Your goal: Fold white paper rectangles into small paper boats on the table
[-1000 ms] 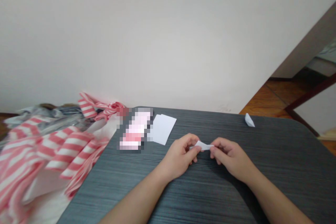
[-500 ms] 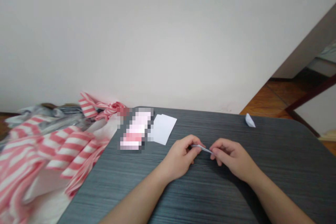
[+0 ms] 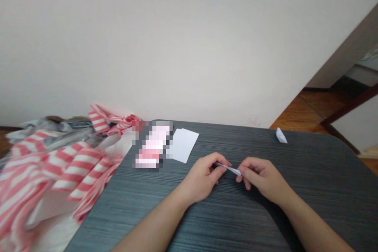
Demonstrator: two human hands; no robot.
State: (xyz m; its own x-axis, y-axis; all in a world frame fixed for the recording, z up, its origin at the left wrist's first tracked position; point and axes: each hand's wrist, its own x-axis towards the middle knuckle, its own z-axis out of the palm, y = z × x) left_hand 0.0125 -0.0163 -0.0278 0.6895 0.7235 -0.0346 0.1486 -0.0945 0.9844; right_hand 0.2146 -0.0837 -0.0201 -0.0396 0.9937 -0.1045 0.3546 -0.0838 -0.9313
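A small strip of folded white paper (image 3: 234, 170) is held between my two hands, just above the dark table. Its left part is pinched between the thumb and forefinger of my left hand (image 3: 203, 177). At its right end, the thumb and fingertips of my right hand (image 3: 261, 175) close on the paper. The paper appears nearly edge-on, so its folds are hard to make out. Beyond my left hand lie flat white sheets of paper (image 3: 184, 145). A small folded white paper piece (image 3: 281, 136) rests near the table's far edge, beyond my right hand.
A pixelated pink-and-white rectangular object (image 3: 153, 143) lies left of the sheets on the dark wood-grain table (image 3: 141, 204). Red-and-white striped cloth (image 3: 76, 165) is heaped beside the table at the left. A pale wall (image 3: 189, 47) rises behind the far edge.
The right end of the folded paper has dropped slightly and spread a little wider, with my right fingers shifting slightly down. My left hand has barely moved.
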